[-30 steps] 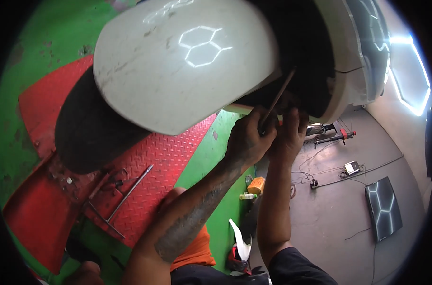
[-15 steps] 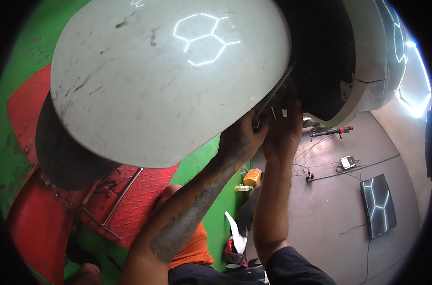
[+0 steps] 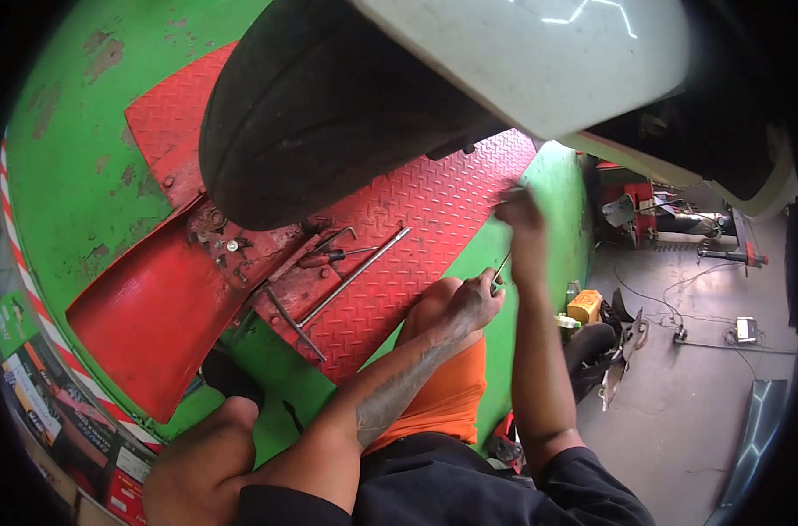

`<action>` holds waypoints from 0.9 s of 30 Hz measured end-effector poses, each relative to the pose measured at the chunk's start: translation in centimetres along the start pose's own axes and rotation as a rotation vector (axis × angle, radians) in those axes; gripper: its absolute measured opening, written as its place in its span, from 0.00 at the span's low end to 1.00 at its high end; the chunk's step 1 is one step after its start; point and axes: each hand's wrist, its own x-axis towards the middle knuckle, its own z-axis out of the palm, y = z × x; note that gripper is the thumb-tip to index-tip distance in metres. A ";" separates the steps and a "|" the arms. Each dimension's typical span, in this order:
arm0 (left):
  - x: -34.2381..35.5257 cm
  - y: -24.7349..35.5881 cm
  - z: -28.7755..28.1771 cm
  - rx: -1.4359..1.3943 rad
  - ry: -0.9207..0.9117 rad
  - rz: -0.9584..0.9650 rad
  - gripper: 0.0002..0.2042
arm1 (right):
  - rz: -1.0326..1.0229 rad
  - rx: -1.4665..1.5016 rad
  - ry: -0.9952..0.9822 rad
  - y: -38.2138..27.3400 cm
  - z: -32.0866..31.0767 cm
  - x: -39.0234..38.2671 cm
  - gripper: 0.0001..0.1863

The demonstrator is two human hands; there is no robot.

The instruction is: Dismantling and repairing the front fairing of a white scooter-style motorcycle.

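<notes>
The left hand [image 3: 473,302] clenches a thin metal tool [image 3: 501,266] beside the red checker-plate ramp [image 3: 416,219], the right hand [image 3: 520,210] grips that ramp's edge, and pliers [image 3: 329,257] lie unused.

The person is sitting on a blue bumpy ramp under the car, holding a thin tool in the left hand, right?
Not quite: the bumpy ramp is red, not blue, with green floor beside it. The head view shows this. The rest holds: the left hand grips a thin tool below the car and its tyre.
</notes>
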 end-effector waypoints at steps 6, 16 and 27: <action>-3.2 -0.1 -1.0 0.024 0.007 -0.056 0.11 | 0.099 -0.579 -0.346 10.9 10.5 1.3 0.23; -0.9 2.3 -3.4 -0.003 0.195 -0.150 0.12 | 0.042 -0.714 -0.393 10.1 11.7 1.5 0.10; 2.0 -4.2 -1.3 -0.038 0.024 -0.281 0.16 | -0.470 -0.266 -0.687 -6.8 23.4 -8.1 0.14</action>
